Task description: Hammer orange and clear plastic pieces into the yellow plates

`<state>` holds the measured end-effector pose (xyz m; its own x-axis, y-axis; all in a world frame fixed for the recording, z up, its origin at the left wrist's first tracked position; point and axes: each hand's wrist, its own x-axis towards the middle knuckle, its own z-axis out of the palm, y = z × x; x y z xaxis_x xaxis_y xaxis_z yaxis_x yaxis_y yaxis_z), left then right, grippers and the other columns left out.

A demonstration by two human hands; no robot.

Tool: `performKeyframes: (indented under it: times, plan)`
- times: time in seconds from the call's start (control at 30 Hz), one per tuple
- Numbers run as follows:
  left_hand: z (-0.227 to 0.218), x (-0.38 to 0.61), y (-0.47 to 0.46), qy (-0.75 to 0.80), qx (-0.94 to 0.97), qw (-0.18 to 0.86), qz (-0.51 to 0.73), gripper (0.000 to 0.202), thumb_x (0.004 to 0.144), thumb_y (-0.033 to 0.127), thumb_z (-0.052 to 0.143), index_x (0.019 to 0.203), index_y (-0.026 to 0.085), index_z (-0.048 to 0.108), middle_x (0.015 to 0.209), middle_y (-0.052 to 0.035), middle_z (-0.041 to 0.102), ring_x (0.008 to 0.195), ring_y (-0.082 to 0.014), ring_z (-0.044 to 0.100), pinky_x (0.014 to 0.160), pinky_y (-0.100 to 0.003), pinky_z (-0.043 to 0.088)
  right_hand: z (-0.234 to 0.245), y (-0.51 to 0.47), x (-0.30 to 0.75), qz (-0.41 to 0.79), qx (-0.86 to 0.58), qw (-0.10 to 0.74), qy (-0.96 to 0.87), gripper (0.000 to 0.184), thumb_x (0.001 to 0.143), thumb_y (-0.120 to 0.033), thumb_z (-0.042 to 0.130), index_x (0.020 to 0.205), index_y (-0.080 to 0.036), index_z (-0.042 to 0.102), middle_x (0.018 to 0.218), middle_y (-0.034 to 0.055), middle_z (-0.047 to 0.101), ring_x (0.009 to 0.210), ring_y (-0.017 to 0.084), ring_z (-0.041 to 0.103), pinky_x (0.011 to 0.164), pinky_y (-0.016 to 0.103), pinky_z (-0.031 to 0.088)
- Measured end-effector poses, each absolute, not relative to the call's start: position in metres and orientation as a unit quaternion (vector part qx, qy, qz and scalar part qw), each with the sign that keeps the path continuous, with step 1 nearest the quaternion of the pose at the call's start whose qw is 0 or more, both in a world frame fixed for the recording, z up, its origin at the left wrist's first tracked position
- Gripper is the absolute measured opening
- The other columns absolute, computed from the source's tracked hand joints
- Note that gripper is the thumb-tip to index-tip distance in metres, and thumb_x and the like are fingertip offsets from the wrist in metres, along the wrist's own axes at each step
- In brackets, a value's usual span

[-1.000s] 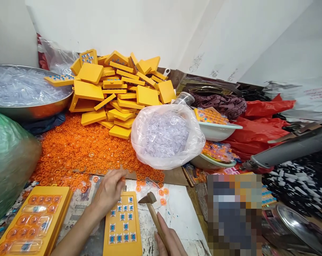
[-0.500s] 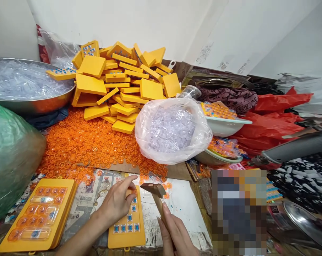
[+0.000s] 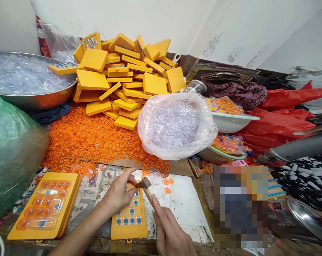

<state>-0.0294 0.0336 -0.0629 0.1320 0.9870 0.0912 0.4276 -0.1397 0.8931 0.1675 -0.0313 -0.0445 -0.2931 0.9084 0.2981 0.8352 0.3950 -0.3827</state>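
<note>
A yellow panel point(image 3: 129, 222) with small blue switches lies flat in front of me. My left hand point(image 3: 118, 195) rests on its upper part, fingertips pinched at the top edge; whether a small piece is between them I cannot tell. My right hand point(image 3: 168, 233) grips the wooden handle of a small hammer point(image 3: 144, 185), whose head sits at the panel's top right corner, beside my left fingertips. A finished yellow panel point(image 3: 45, 206) with orange caps lies to the left.
Loose orange caps point(image 3: 91, 140) cover the table behind. A heap of yellow panels point(image 3: 123, 78) rises at the back. A clear bag of transparent pieces point(image 3: 175, 124), a metal basin point(image 3: 30, 97), white bowls point(image 3: 230, 122), a green bag point(image 3: 11, 153) and red bags point(image 3: 278, 121) surround them.
The hammer head has come down and left onto the panel's top corner. My left hand has shifted up the panel toward its top edge.
</note>
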Motion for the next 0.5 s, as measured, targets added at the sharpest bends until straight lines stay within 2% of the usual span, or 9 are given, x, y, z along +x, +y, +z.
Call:
performKeyframes:
  times: [0.1, 0.17, 0.2, 0.3, 0.43, 0.5]
  plan:
    - [-0.059, -0.036, 0.043, 0.584, 0.664, 0.290, 0.365, 0.040, 0.078, 0.015, 0.063, 0.117, 0.020, 0.056, 0.094, -0.0027, 0.072, 0.091, -0.0172, 0.066, 0.085, -0.031, 0.052, -0.048, -0.031, 0.170, 0.128, -0.569, 0.283, -0.762, 0.045, 0.094, -0.026, 0.043, 0.138, -0.028, 0.045, 0.115, 0.0047, 0.068, 0.095, 0.015, 0.070, 0.072, 0.019, 0.057]
    - [-0.059, -0.041, 0.056, 0.620, 0.654, 0.236, 0.362, 0.023, 0.084, 0.016, 0.055, 0.105, 0.018, 0.064, 0.106, -0.0080, 0.069, 0.101, -0.0211, 0.062, 0.090, -0.035, 0.050, -0.052, -0.030, 0.172, 0.179, -0.604, 0.328, -0.704, 0.044, 0.092, -0.031, 0.049, 0.135, -0.026, 0.048, 0.129, 0.0052, 0.061, 0.115, 0.019, 0.060, 0.091, 0.025, 0.052]
    - [-0.059, -0.043, 0.064, 0.636, 0.647, 0.216, 0.360, 0.021, 0.086, 0.015, 0.050, 0.100, 0.017, 0.065, 0.111, -0.0105, 0.067, 0.105, -0.0235, 0.059, 0.091, -0.038, 0.048, -0.054, -0.030, 0.173, 0.213, -0.622, 0.345, -0.670, 0.044, 0.091, -0.033, 0.051, 0.134, -0.024, 0.050, 0.132, 0.0057, 0.059, 0.120, 0.021, 0.056, 0.096, 0.028, 0.049]
    - [-0.059, -0.047, 0.086, 0.670, 0.639, 0.173, 0.335, 0.024, 0.088, 0.012, 0.044, 0.094, 0.016, 0.067, 0.106, -0.0133, 0.066, 0.103, -0.0270, 0.057, 0.087, -0.042, 0.046, -0.061, -0.030, 0.173, 0.316, -0.653, 0.370, -0.580, 0.049, 0.088, -0.039, 0.054, 0.133, -0.020, 0.051, 0.138, 0.0079, 0.053, 0.125, 0.023, 0.051, 0.103, 0.033, 0.043]
    - [-0.058, -0.048, 0.096, 0.681, 0.649, 0.161, 0.300, 0.026, 0.085, 0.013, 0.049, 0.108, 0.017, 0.062, 0.085, -0.0083, 0.068, 0.086, -0.0243, 0.061, 0.077, -0.036, 0.047, -0.064, -0.033, 0.173, 0.366, -0.658, 0.401, -0.521, 0.051, 0.084, -0.042, 0.059, 0.131, -0.021, 0.054, 0.138, 0.0081, 0.053, 0.126, 0.025, 0.050, 0.105, 0.036, 0.040]
    - [-0.059, -0.048, 0.095, 0.676, 0.658, 0.166, 0.287, 0.023, 0.085, 0.016, 0.051, 0.106, 0.018, 0.062, 0.079, -0.0050, 0.067, 0.077, -0.0215, 0.062, 0.072, -0.032, 0.046, -0.061, -0.034, 0.172, 0.374, -0.659, 0.416, -0.503, 0.051, 0.083, -0.041, 0.060, 0.130, -0.021, 0.054, 0.137, 0.0079, 0.054, 0.125, 0.025, 0.052, 0.104, 0.035, 0.041]
